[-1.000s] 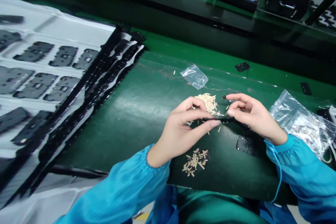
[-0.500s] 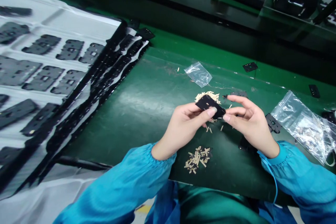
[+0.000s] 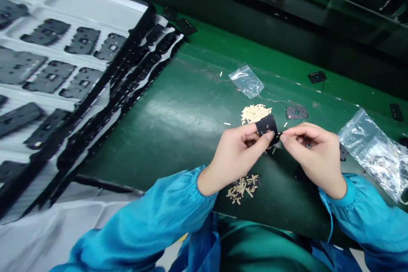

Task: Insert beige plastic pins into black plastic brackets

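A black flexible piece point(image 3: 267, 126) is held bent between the thumb and fingers of the left hand point(image 3: 237, 155), and its edge is pinched by the closed fingertips of the right hand point(image 3: 314, 157), above the green counter point(image 3: 178, 106). Beige strips point(image 3: 255, 114) are piled just beyond the hands, and a second pile point(image 3: 242, 189) lies nearer the body.

Head-worn camera, facing forward and down (left hand point(image 3: 239, 157), right hand point(image 3: 314, 157) close).

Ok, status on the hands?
Left hand pinching black piece. Right hand at its edge. Beige strips piled behind, second pile in front.
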The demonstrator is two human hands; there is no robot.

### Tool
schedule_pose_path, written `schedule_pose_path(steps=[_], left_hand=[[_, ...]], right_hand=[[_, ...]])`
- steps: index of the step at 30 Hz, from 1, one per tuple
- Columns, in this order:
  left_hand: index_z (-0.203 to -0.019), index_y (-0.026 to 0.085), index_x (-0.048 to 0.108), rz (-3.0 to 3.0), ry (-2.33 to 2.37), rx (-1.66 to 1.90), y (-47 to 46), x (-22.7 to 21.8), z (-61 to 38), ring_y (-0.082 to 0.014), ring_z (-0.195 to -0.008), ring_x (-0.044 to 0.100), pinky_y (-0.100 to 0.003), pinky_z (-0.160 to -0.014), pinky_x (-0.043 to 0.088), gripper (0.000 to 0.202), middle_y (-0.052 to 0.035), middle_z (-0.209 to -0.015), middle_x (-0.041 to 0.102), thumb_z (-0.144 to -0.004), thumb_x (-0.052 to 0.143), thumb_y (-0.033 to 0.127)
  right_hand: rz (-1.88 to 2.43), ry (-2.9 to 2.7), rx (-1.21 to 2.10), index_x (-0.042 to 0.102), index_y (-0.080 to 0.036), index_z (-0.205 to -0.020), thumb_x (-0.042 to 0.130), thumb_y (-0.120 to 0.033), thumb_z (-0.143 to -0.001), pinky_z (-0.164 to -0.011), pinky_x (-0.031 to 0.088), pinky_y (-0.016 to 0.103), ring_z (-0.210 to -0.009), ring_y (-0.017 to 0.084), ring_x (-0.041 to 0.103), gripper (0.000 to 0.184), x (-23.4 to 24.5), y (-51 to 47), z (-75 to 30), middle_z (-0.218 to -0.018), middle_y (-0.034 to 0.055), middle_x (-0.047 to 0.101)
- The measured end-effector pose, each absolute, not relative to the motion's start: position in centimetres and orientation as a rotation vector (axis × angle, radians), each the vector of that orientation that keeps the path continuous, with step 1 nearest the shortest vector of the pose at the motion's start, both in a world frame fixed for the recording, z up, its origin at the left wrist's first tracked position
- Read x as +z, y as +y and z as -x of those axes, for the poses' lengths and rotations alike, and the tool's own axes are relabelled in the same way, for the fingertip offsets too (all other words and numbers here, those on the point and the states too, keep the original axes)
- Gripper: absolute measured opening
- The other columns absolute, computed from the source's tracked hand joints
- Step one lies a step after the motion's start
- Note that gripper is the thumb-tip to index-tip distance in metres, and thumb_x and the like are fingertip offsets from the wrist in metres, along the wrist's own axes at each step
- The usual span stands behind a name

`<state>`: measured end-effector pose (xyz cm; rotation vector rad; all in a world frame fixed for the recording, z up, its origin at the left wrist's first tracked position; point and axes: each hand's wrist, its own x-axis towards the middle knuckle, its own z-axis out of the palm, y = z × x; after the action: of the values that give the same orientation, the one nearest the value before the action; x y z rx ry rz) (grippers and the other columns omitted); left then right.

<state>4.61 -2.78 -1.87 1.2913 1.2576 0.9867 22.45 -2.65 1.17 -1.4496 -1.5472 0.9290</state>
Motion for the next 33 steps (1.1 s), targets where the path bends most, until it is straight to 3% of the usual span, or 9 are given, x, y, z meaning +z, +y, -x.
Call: schedule_pose_path(steps=[4,10,17,22,29,33], left_hand=[[-0.073,0.018,0.072,-1.430,1.269,0.995,-3.1,-2.2,-4.8,-0.0150,-0.058,0.062,-0.025,-0.051,0.047,0.025,0.0001,-0.060,0.067,-0.092,0.068,0.034],[-0.080,0.018,0.075,-1.444,1.263,0.994,-3.0,-2.1,-4.6,-0.0155,-0.059,0.063,-0.025,-0.053,0.048,0.022,-0.0010,-0.066,0.071,-0.093,0.068,0.034],[-0.082,0.018,0.076,-1.490,1.281,0.992,-3.1,-2.0,-4.6,-0.0147,-0.056,0.060,-0.025,-0.053,0.047,0.020,0.0006,-0.062,0.068,-0.092,0.066,0.032],[-0.085,0.018,0.077,-1.482,1.262,0.968,-3.1,-2.1,-4.6,-0.0156,-0.059,0.062,-0.025,-0.055,0.048,0.020,-0.0011,-0.067,0.071,-0.093,0.065,0.032],[-0.078,0.018,0.073,-1.418,1.225,0.975,-3.0,-1.8,-4.6,-0.0135,-0.055,0.058,-0.025,-0.053,0.046,0.022,0.0006,-0.063,0.067,-0.093,0.064,0.031],[-0.062,0.018,0.065,-1.294,1.248,0.980,-2.4,-1.3,-4.2,-0.0122,-0.051,0.057,-0.024,-0.051,0.045,0.035,0.0010,-0.055,0.062,-0.093,0.058,0.032]], right_hand=[[1.372,-1.677,0.884,0.076,-0.025,-0.074,0.073,-0.018,-0.081,-0.056,0.045,0.030,-0.059,0.015,0.057,0.010,1.6,-3.5,-21.9,-0.067,-0.0004,0.070],[1.343,-1.640,1.006,0.076,-0.024,-0.072,0.074,-0.016,-0.078,-0.050,0.042,0.027,-0.055,0.013,0.056,0.011,1.7,-3.7,-21.5,-0.063,-0.0022,0.069],[1.356,-1.696,0.787,0.076,-0.024,-0.076,0.071,-0.019,-0.083,-0.057,0.047,0.032,-0.059,0.015,0.058,0.011,1.2,-3.5,-21.8,-0.067,0.0005,0.071],[1.310,-1.690,0.901,0.076,-0.025,-0.074,0.072,-0.016,-0.080,-0.055,0.046,0.030,-0.057,0.014,0.056,0.011,1.2,-3.8,-21.6,-0.063,-0.0014,0.068],[1.384,-1.554,1.083,0.078,-0.024,-0.069,0.075,-0.019,-0.076,-0.049,0.040,0.026,-0.052,0.011,0.051,0.009,1.6,-3.4,-21.8,-0.060,-0.0020,0.067],[1.452,-1.411,1.162,0.081,-0.023,-0.072,0.077,-0.021,-0.073,-0.048,0.040,0.025,-0.051,0.011,0.049,0.005,1.7,-2.7,-22.4,-0.064,-0.0007,0.070]])
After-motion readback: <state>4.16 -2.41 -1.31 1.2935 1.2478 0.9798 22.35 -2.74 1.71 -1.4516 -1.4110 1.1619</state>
